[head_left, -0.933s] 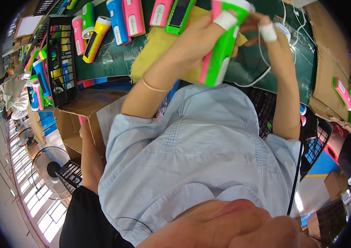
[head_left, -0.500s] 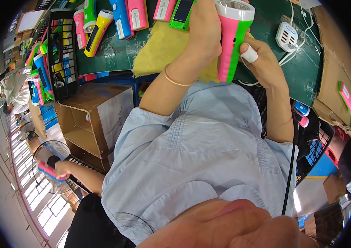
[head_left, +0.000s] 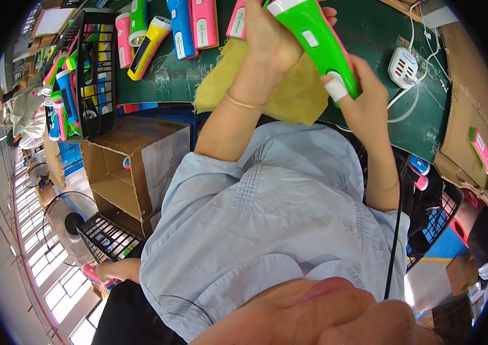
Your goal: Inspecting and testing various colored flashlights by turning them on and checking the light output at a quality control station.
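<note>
Above the yellow cloth [head_left: 298,92] and the green table [head_left: 365,34], one flashlight [head_left: 319,46] is held at a slant, with its head toward the upper left and its tail toward the lower right. The visible face of the body is bright green; a pink section is seen along the right edge. The head is wider than the body and is bordered by a white rim. One white switch [head_left: 309,38] is fitted on the green face, below the head; a pale part near the tail is partly covered by the right thumb.

The tail end is grasped by the right hand [head_left: 365,92], with one white wrap [head_left: 336,88] worn on its thumb. The head end is backed by the left hand [head_left: 270,39], whose fingers are passed behind the body; whether they are clenched cannot be told. One bracelet [head_left: 244,104] is worn on the left forearm.

At the upper left of the table, six further flashlights [head_left: 179,34] can be counted: three pink, one yellow, one green, one blue. One white multi-port hub [head_left: 402,68] is placed at the right. One black basket [head_left: 95,124], one cardboard box [head_left: 126,136] and one fan [head_left: 73,223] are located at the left
</note>
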### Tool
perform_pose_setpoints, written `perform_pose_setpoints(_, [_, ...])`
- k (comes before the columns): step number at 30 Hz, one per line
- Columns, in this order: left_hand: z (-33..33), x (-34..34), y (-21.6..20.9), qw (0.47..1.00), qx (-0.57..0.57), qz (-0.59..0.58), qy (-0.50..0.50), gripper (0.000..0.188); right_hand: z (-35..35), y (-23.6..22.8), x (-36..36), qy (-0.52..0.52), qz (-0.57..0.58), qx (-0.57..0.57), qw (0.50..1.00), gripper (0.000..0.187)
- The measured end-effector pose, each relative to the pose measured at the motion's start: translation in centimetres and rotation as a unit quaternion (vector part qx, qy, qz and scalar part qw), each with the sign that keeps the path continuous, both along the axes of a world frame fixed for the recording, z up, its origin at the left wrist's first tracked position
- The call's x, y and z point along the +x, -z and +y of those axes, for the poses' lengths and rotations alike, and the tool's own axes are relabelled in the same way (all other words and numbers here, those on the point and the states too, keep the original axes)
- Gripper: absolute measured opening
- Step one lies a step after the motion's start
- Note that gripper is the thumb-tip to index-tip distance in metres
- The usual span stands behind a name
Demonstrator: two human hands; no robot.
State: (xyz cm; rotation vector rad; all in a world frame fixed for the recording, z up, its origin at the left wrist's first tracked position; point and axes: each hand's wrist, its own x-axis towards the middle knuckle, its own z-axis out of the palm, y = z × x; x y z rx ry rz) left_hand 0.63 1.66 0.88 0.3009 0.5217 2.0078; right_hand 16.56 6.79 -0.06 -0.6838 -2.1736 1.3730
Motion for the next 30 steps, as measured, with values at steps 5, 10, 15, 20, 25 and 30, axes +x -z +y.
perform_pose_setpoints(5, [-1.3, 1.4, 0.6, 0.977, 0.104, -0.170, 0.081, 0.058, -1.0, 0.3, 0.0, 0.130, 0.024, 0.356, 0.925, 0.038])
perform_pose_setpoints(10, [-0.9, 2.3, 0.2, 0.993, 0.036, -0.109, 0.007, 0.051, -0.2, 0.7, 0.5, 0.119, 0.014, 0.339, 0.933, 0.036])
perform_pose_setpoints(15, [-0.3, -5.8, -1.3, 0.977, -0.073, 0.171, -0.108, 0.033, 8.0, -1.5, 3.6, 0.454, -0.126, 0.295, 0.831, 0.035])
perform_pose_setpoints(20, [-0.8, -30.3, 1.5, 0.461, -0.424, 0.713, -0.314, 0.037, 12.8, 0.0, 8.6, 0.473, -0.070, 0.376, 0.794, 0.036])
perform_pose_setpoints(25, [-3.2, -48.3, 6.1, 0.261, -0.613, 0.715, -0.210, 0.034, 8.1, 1.6, 6.4, 0.217, 0.152, -0.298, 0.917, 0.025])
perform_pose_setpoints(30, [-2.6, -46.1, 3.8, 0.217, -0.666, 0.712, -0.054, 0.057, 4.3, 0.6, -0.1, 0.051, 0.059, -0.330, 0.941, 0.015])
